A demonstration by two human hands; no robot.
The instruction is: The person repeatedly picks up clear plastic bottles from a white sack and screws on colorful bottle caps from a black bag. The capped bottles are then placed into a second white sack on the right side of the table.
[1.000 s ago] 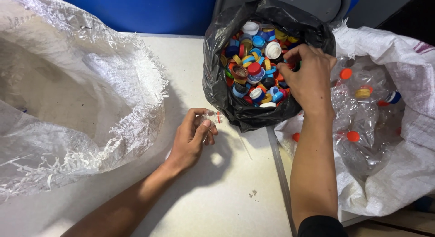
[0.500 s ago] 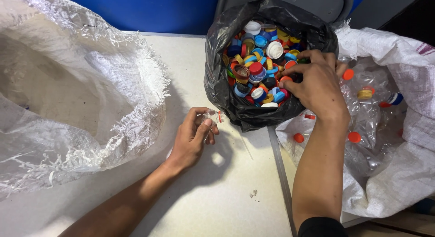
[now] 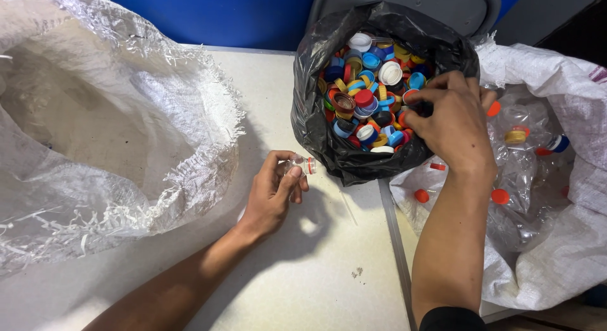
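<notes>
The left hand [image 3: 273,193] is clamped around a small clear plastic bottle [image 3: 300,166] just above the pale desk [image 3: 316,274], its open neck with an orange ring pointing right toward the black plastic bag of coloured bottle caps [image 3: 329,141], long axis roughly level. It looks light, thin and easily crushed; the stiffer neck seems the better hold. The right hand [image 3: 450,119] rests fingers together at the bag's edge, apparently pinching a cap.

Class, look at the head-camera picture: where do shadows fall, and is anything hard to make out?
Head view: the left hand casts a dark shadow rightward on the pale table; the clear bottle it holds is hard to outline; the right hand looks sharp.
</notes>
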